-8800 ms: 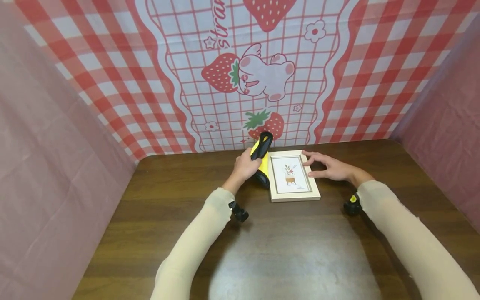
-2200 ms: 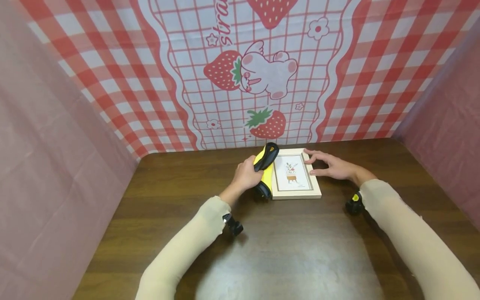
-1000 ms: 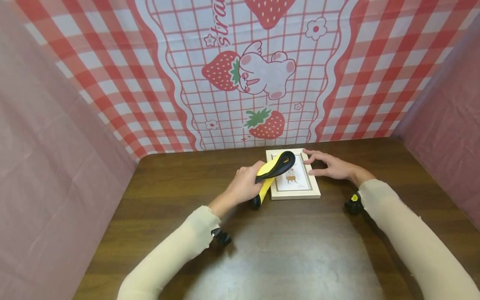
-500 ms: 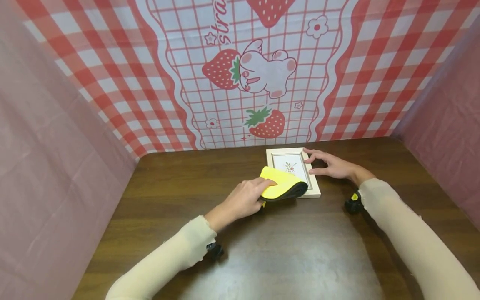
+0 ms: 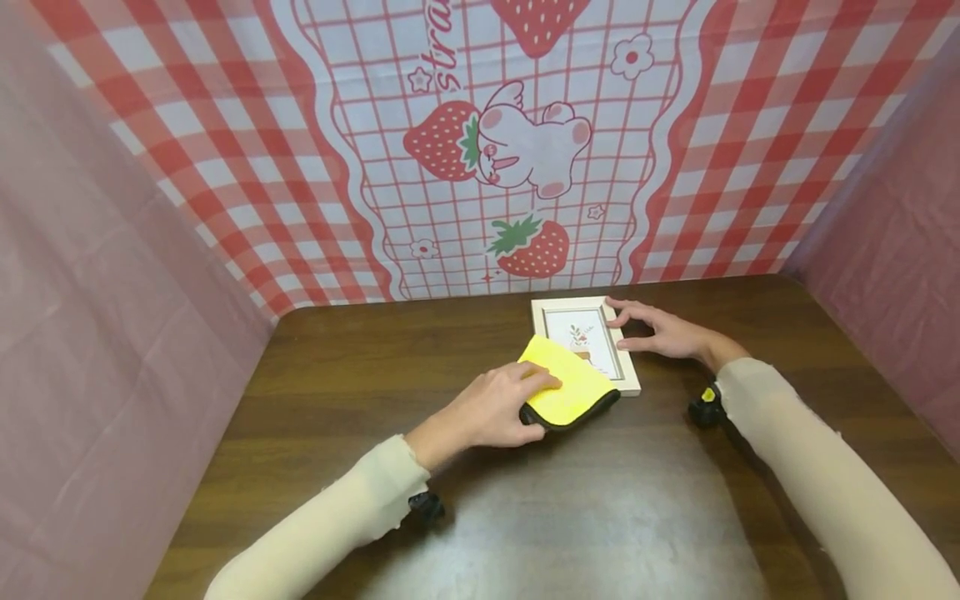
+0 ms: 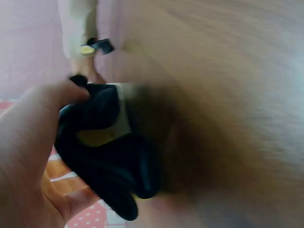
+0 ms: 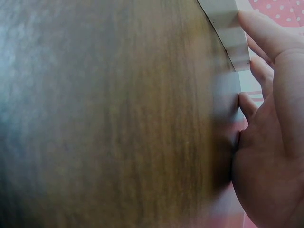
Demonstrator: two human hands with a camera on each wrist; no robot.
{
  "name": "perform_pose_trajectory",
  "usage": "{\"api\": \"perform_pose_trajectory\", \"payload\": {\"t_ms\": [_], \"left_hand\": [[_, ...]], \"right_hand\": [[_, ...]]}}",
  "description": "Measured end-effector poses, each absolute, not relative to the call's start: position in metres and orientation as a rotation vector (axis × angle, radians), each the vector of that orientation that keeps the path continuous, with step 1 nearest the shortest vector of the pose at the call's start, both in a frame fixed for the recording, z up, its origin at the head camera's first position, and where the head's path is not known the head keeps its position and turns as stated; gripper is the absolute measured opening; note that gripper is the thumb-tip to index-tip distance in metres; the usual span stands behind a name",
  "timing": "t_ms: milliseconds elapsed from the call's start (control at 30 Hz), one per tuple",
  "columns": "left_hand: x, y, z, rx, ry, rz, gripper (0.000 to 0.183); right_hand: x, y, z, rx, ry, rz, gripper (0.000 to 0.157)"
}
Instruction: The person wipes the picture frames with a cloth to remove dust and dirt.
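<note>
In the head view my left hand holds a folded yellow cloth with a black edge, fingers on top and thumb at its near side. The cloth covers the lower left part of a cream picture frame, which lies flat with a plant print in it. My right hand touches the frame's right edge with its fingertips and thumb. In the left wrist view, dark folds of the cloth sit between thumb and fingers. The right wrist view has the right hand against the frame's side.
A brown wooden table lies under everything. Behind it hangs a red-checked strawberry cloth; pink curtains close both sides. A small black camera sits on the right wrist, another camera on the left.
My left hand has turned the cloth from upright at the frame's left edge to flatter over its lower left, and moved nearer me. The right hand has stayed at the right edge.
</note>
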State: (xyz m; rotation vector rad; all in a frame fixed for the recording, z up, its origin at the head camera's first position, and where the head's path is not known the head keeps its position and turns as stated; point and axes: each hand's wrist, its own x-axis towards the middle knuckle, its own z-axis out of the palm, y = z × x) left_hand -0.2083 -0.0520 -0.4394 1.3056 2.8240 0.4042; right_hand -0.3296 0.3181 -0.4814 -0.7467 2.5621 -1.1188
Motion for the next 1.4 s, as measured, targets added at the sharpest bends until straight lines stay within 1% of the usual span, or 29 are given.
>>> {"api": "perform_pose_trajectory", "payload": {"t_ms": [200,367,467,567,667,767,833,933,1167,1400], "left_hand": [[-0.213,-0.050,-0.427,1.195,2.714,0.510,0.064],[-0.219,-0.046,-0.426,1.141,2.750,0.543,0.055],[-0.223,-0.043,-0.427,1.044,2.836,0.548,0.052],[-0.228,-0.039,-0.430,0.922,2.878,0.536,0.058],[-0.231,-0.032,-0.434,0.804,2.861,0.544,0.072],[-0.234,-0.023,-0.441,0.730,2.826,0.557,0.083],[-0.234,-0.019,-0.445,0.706,2.815,0.557,0.087],[-0.232,-0.014,-0.451,0.691,2.826,0.551,0.085],[-0.227,-0.010,-0.451,0.677,2.910,0.452,0.069],[-0.225,-0.008,-0.452,0.731,2.976,0.397,0.062]], "right_hand": [[-0.329,0.318,-0.482,-0.741,2.571,-1.115,0.022],[-0.329,0.318,-0.482,-0.752,2.573,-1.117,0.022],[-0.328,0.318,-0.482,-0.761,2.572,-1.121,0.021],[-0.329,0.319,-0.482,-0.761,2.564,-1.130,0.021],[-0.329,0.319,-0.482,-0.753,2.561,-1.135,0.021],[-0.330,0.319,-0.483,-0.742,2.559,-1.134,0.022],[-0.330,0.319,-0.483,-0.736,2.556,-1.133,0.023],[-0.331,0.319,-0.483,-0.730,2.553,-1.131,0.023],[-0.332,0.320,-0.483,-0.718,2.552,-1.139,0.024],[-0.332,0.320,-0.485,-0.710,2.546,-1.140,0.025]]}}
